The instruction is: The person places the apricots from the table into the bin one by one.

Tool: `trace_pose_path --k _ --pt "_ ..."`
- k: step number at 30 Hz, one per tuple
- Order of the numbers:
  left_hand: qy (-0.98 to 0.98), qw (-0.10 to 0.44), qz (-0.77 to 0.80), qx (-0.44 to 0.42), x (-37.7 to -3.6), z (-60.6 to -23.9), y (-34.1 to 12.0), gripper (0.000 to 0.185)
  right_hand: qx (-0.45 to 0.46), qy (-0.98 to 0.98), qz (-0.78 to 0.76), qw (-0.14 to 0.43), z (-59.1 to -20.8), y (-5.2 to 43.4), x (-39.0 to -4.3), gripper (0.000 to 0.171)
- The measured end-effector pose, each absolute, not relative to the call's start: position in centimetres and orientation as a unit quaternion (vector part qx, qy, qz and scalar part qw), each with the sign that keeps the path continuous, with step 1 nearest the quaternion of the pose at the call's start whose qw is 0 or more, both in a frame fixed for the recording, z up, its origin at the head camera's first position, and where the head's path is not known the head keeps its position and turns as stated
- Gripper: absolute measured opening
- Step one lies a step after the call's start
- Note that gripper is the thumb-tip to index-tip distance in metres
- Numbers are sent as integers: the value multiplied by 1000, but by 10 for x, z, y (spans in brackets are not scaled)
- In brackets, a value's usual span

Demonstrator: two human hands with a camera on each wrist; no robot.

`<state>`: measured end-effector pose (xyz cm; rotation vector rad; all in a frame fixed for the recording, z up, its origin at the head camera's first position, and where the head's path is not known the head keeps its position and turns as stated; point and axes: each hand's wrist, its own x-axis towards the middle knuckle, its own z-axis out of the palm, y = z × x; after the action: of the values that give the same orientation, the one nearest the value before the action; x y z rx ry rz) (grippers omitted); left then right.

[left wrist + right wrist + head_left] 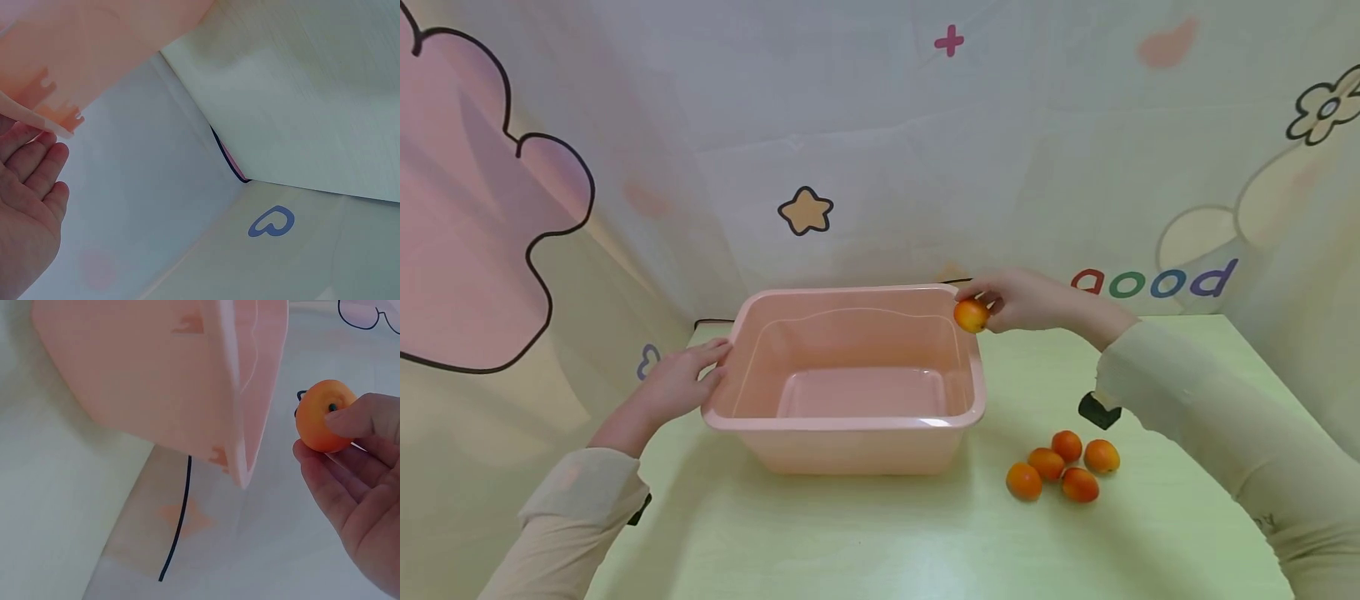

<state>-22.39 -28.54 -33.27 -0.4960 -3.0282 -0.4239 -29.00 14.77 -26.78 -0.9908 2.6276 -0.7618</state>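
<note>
A pink plastic basin (pixel 857 454) stands upright on the table, its inside bare of fruit. At its left rim my left hand (pixel 681 383) holds the edge; in the left wrist view the fingers (pixel 47 172) lie against the rim. Between thumb and fingertips, my right hand (pixel 1026 300) pinches a small round orange fruit (pixel 972 316) at the basin's back right corner. The right wrist view shows the fruit's dark stem end beside the thumb, with the fruit raised just outside the rim. Several more orange fruits (pixel 1047 463) lie grouped on the table, right of the basin.
The pale green table (pixel 865 533) ends at a patterned cloth backdrop (pixel 880 167) behind the basin. Under the right sleeve, a black object (pixel 1099 410) partly shows. The fruit group lies below the right forearm.
</note>
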Motion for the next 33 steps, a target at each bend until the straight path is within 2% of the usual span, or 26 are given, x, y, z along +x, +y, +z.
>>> trace_pose_path --k 9,21,28,33 --pt "-978 21 -139 -158 -223 -332 -286 44 -362 898 -219 121 -267 112 -299 43" --pt "-979 16 -138 -150 -225 -333 -288 45 -352 898 -198 177 -285 58 -319 40" --pt "-978 13 -144 -148 -225 -335 -288 46 -354 897 -178 197 -289 32 -323 32" --pt "-978 8 -152 -144 -225 -335 -288 46 -331 886 -228 232 -294 21 -324 22"
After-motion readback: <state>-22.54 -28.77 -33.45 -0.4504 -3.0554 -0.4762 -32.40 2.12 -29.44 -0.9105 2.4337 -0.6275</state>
